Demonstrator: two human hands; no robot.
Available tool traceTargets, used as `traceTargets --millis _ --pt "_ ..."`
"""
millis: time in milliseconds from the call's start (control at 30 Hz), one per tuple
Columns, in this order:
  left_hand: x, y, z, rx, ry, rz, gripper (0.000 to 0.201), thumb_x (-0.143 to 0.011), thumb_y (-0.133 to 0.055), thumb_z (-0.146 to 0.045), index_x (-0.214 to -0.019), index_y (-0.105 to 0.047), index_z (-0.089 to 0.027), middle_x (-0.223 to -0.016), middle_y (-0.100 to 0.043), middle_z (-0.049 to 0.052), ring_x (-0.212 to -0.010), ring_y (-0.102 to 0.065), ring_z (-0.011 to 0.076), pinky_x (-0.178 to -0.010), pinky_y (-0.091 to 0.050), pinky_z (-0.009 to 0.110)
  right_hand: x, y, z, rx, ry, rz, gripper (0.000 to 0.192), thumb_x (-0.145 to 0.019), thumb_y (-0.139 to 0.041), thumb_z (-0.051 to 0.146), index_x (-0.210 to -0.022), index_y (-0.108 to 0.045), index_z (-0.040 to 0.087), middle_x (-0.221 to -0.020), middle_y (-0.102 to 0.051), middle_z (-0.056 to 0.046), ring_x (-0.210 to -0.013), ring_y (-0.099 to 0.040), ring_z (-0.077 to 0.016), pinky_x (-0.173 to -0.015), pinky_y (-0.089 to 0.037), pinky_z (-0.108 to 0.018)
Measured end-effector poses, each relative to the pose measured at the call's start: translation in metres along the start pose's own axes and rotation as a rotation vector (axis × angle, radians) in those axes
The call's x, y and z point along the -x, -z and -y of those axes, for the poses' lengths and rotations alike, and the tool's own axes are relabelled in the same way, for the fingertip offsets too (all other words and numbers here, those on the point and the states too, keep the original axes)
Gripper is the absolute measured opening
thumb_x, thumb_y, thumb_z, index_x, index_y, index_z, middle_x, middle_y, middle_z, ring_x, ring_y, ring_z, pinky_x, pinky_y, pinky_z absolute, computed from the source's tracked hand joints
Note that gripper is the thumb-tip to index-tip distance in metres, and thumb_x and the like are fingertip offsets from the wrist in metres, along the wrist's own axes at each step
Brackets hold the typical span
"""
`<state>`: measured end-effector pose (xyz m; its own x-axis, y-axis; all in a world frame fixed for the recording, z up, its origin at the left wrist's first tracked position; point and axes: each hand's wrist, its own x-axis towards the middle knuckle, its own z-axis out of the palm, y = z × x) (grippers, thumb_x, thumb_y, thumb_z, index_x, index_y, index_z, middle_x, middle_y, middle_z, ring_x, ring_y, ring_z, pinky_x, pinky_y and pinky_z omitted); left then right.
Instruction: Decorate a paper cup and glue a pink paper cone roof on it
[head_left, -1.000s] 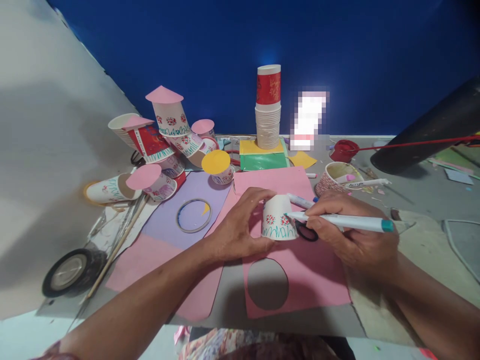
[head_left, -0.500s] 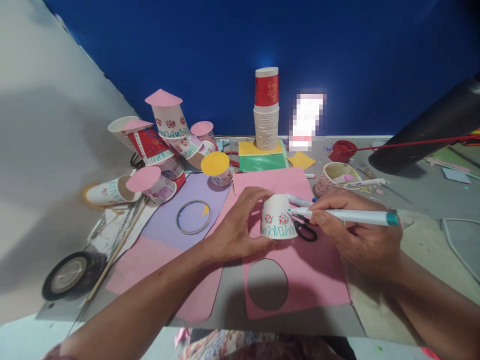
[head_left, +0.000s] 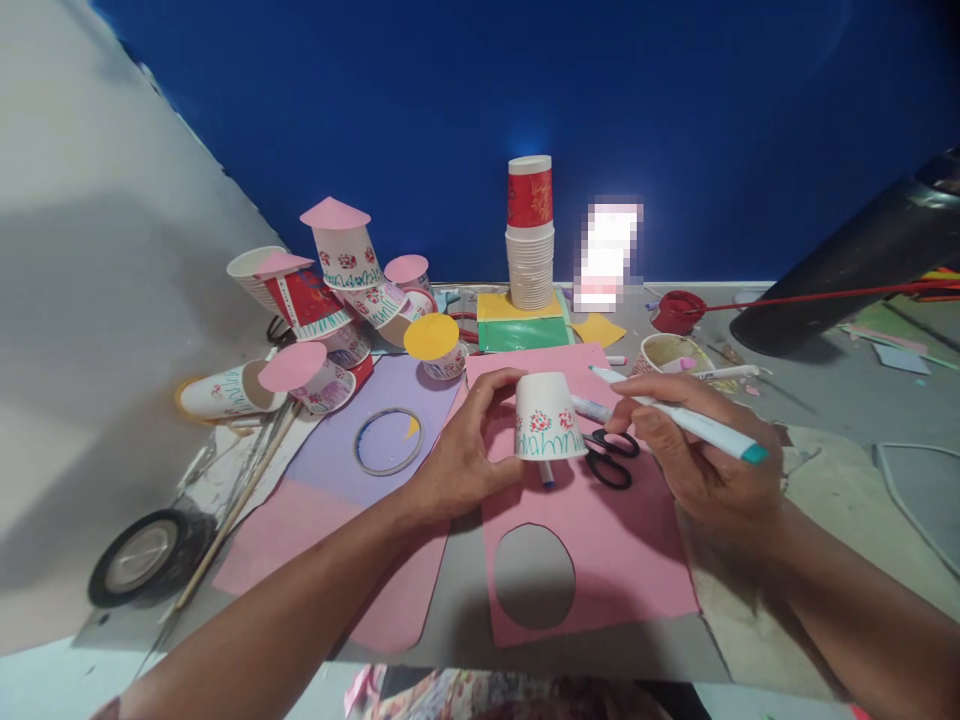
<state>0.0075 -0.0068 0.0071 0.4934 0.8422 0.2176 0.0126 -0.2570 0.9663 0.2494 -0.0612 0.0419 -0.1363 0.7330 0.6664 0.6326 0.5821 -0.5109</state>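
Observation:
My left hand [head_left: 472,440] is closed around the left side of a white paper cup [head_left: 551,400], held upside down above pink paper [head_left: 622,580]. Red flower clusters and teal grass-like strokes are drawn on the cup. In my right hand [head_left: 697,450] is a white marker [head_left: 694,422] with a teal end, its tip pointing left and away from the cup. Black-handled scissors [head_left: 611,470] lie on the pink paper just behind and right of the cup. Another marker [head_left: 591,408] lies behind the cup, partly hidden. The pink paper has a round hole cut in it.
Decorated cups with pink paper tops [head_left: 335,214] stand at the back left, beside a yellow-topped cup [head_left: 445,362]. A tall cup stack [head_left: 531,265] stands at the back. A tape ring [head_left: 357,450] lies on purple paper. Black tape [head_left: 139,560] sits at left, a dark cylinder [head_left: 840,260] at right.
The marker's tip has moved off the cup, up and to the right. The cup has shifted slightly left and turned, showing its flowers more squarely.

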Motion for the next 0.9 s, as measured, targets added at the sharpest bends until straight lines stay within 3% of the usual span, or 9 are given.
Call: traceTargets --millis 133,267,367,533,700,800,900 --pt "-0.001 0.0 -0.001 0.114 0.032 0.012 0.072 -0.071 -0.077 -0.014 -0.136 -0.048 -0.027 -0.151 -0.055 0.012 -0.141 -0.057 0.0304 -0.118 -0.048 0.052 0.0 -0.002 0.0 -0.015 -0.071 0.005 0.017 -0.1 -0.066 0.028 -0.117 -0.07 0.027 -0.1 -0.08 -0.004 -0.085 -0.077 -0.0213 -0.087 -0.061 -0.039" --pt "0.0 0.001 -0.001 0.238 0.068 0.058 0.073 -0.07 -0.082 -0.015 -0.135 -0.05 -0.028 -0.152 -0.055 0.012 -0.142 -0.056 0.031 -0.116 -0.05 0.051 -0.001 -0.005 -0.004 -0.069 -0.129 0.077 0.058 -0.082 -0.087 0.047 -0.133 -0.065 0.029 -0.124 -0.076 -0.01 -0.106 -0.075 -0.0307 -0.093 -0.062 -0.048" --pt "-0.001 0.001 0.001 0.338 0.1 0.124 0.078 -0.07 -0.089 -0.02 -0.137 -0.052 -0.03 -0.153 -0.055 0.012 -0.143 -0.056 0.0325 -0.113 -0.052 0.051 -0.001 -0.006 -0.009 -0.075 -0.135 0.18 0.085 -0.069 -0.095 0.051 -0.143 -0.059 0.031 -0.132 -0.073 -0.012 -0.11 -0.073 -0.0348 -0.093 -0.063 -0.052" --pt "-0.001 0.002 0.003 0.376 0.08 0.205 0.08 -0.071 -0.092 -0.022 -0.141 -0.054 -0.033 -0.15 -0.058 0.011 -0.143 -0.056 0.0325 -0.115 -0.051 0.053 0.0 -0.006 -0.011 -0.013 -0.102 0.225 0.089 -0.067 -0.096 0.048 -0.145 -0.057 0.032 -0.128 -0.073 -0.012 -0.11 -0.073 -0.0358 -0.088 -0.064 -0.05" --pt "0.001 0.007 -0.002 0.155 0.029 0.177 0.086 -0.074 -0.092 -0.032 -0.149 -0.051 -0.036 -0.162 -0.047 0.009 -0.146 -0.052 0.0344 -0.12 -0.046 0.055 0.003 -0.009 -0.014 0.062 -0.05 0.288 0.087 -0.071 -0.093 0.046 -0.147 -0.056 0.029 -0.123 -0.075 -0.013 -0.104 -0.074 -0.0355 -0.084 -0.064 -0.051" --pt "0.002 0.01 -0.003 -0.074 -0.014 0.176 0.084 -0.075 -0.091 -0.034 -0.149 -0.051 -0.037 -0.156 -0.051 0.009 -0.141 -0.055 0.0342 -0.117 -0.049 0.056 0.004 -0.012 -0.014 0.068 -0.065 0.317 0.088 -0.071 -0.093 0.047 -0.147 -0.056 0.026 -0.122 -0.075 -0.014 -0.102 -0.074 -0.0351 -0.075 -0.065 -0.046" --pt "0.002 0.01 -0.002 -0.189 -0.079 0.187 0.084 -0.075 -0.088 -0.026 -0.149 -0.05 -0.037 -0.149 -0.053 0.009 -0.137 -0.055 0.0318 -0.114 -0.051 0.052 0.002 -0.01 -0.011 0.028 -0.099 0.326 0.09 -0.069 -0.095 0.048 -0.147 -0.056 0.027 -0.129 -0.073 -0.015 -0.107 -0.074 -0.0356 -0.077 -0.065 -0.047"
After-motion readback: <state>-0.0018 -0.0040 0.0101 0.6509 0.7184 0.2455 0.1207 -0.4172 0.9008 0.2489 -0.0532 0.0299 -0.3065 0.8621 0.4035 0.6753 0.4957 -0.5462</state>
